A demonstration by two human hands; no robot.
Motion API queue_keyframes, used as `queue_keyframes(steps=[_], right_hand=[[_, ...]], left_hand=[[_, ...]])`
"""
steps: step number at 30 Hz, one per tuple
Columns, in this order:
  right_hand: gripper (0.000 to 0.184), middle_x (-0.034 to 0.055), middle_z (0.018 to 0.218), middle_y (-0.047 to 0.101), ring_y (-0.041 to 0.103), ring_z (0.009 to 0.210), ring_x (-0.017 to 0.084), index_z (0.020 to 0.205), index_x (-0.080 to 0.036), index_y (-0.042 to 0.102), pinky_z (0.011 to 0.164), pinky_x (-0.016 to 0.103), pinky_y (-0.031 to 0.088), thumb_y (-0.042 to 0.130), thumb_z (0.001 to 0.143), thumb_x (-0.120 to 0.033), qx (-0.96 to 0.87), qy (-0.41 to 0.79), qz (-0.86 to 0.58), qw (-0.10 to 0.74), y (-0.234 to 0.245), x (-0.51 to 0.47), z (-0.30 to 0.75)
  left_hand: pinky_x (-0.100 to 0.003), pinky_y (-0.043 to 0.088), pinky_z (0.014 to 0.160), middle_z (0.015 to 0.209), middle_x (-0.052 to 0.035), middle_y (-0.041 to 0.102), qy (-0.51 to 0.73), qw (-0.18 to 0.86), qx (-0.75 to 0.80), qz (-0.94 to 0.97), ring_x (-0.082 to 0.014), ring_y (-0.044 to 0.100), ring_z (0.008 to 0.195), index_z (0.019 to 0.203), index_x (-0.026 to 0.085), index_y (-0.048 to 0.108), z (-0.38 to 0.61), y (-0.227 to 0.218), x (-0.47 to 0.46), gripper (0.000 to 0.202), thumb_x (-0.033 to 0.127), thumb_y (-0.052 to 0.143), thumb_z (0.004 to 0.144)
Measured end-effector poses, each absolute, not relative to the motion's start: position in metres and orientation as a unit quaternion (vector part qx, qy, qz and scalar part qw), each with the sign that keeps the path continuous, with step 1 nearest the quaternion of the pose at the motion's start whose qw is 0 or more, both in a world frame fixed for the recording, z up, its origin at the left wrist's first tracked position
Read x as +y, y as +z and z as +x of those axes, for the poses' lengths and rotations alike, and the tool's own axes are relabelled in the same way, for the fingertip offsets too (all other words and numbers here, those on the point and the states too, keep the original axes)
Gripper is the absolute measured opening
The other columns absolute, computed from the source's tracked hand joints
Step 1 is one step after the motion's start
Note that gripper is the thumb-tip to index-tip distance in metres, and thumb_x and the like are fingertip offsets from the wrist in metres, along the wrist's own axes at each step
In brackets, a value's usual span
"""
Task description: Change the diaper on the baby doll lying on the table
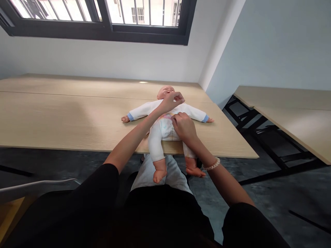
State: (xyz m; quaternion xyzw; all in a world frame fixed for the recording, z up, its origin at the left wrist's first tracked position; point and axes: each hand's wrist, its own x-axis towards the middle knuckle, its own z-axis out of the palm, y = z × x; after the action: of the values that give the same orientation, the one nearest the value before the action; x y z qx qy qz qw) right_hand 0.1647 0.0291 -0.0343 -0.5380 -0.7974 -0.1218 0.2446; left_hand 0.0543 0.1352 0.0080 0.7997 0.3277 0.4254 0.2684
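Observation:
A baby doll (pixel 155 137) lies on its back at the table's front edge, its arms spread and its legs hanging over the edge. It wears a white jacket (pixel 145 109) with blue cuffs, and a white diaper (pixel 167 128) with a faint print shows below. My left hand (pixel 175 100) is over the doll's upper chest with curled fingers; what they hold, if anything, is hidden. Lower down, my right hand (pixel 185 126) pinches at the front of the jacket, near its hem and the diaper's waist. The hand itself covers part of the doll's belly and hip.
The wooden table (pixel 51 117) stretches left along the wall, under a dark-framed window (pixel 150 34). A second table (pixel 292 110) with black folding legs stands to the right. At lower left is a pale curved bar (pixel 41 184).

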Motion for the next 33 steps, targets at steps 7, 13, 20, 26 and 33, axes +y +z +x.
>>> queue_keyframes(steps=[7,13,20,26,33], right_hand=[[0.019,0.013,0.09,0.067,0.061,0.092,0.03,0.091,-0.016,0.066,0.08,0.038,0.045,0.048,0.097,-0.017,-0.777,-0.089,-0.539,0.313,-0.043,0.034,0.171],[0.018,0.0102,0.092,0.071,0.064,0.086,0.026,0.092,-0.019,0.068,0.075,0.035,0.047,0.051,0.097,-0.023,-0.754,-0.05,-0.53,0.385,-0.046,0.036,0.177],[0.023,0.0112,0.091,0.074,0.065,0.091,0.029,0.097,-0.018,0.075,0.076,0.036,0.047,0.054,0.097,-0.027,-0.77,-0.061,-0.534,0.344,-0.042,0.034,0.172],[0.038,0.0152,0.1,0.074,0.067,0.092,0.033,0.121,-0.017,0.072,0.082,0.04,0.048,0.041,0.103,-0.03,-0.766,-0.026,-0.546,0.338,-0.04,0.022,0.165],[0.039,0.0149,0.11,0.075,0.07,0.099,0.032,0.124,-0.016,0.064,0.083,0.041,0.053,0.036,0.101,-0.03,-0.75,0.012,-0.525,0.401,-0.047,0.027,0.173]], left_hand=[[-0.037,0.049,0.095,0.1,-0.0066,0.074,0.305,0.161,0.358,0.868,-0.0223,0.065,0.099,0.09,0.019,0.068,-0.003,0.0,0.066,0.018,0.033,0.057,0.093],[-0.037,0.048,0.105,0.122,-0.0087,0.073,0.336,0.255,0.32,0.848,-0.0231,0.067,0.117,0.119,0.019,0.064,-0.007,-0.029,0.069,0.031,0.03,0.063,0.09],[-0.037,0.046,0.112,0.134,-0.0134,0.067,0.368,0.323,0.288,0.823,-0.0236,0.062,0.131,0.133,0.018,0.055,-0.008,-0.042,0.075,0.048,0.031,0.066,0.088],[-0.034,0.047,0.108,0.131,-0.0131,0.069,0.381,0.297,0.295,0.824,-0.0214,0.066,0.123,0.129,0.016,0.058,-0.008,-0.038,0.068,0.041,0.03,0.062,0.091],[-0.032,0.049,0.1,0.105,-0.0046,0.075,0.427,0.231,0.296,0.823,-0.019,0.07,0.104,0.118,0.02,0.063,-0.004,-0.035,0.059,0.028,0.026,0.066,0.091]])
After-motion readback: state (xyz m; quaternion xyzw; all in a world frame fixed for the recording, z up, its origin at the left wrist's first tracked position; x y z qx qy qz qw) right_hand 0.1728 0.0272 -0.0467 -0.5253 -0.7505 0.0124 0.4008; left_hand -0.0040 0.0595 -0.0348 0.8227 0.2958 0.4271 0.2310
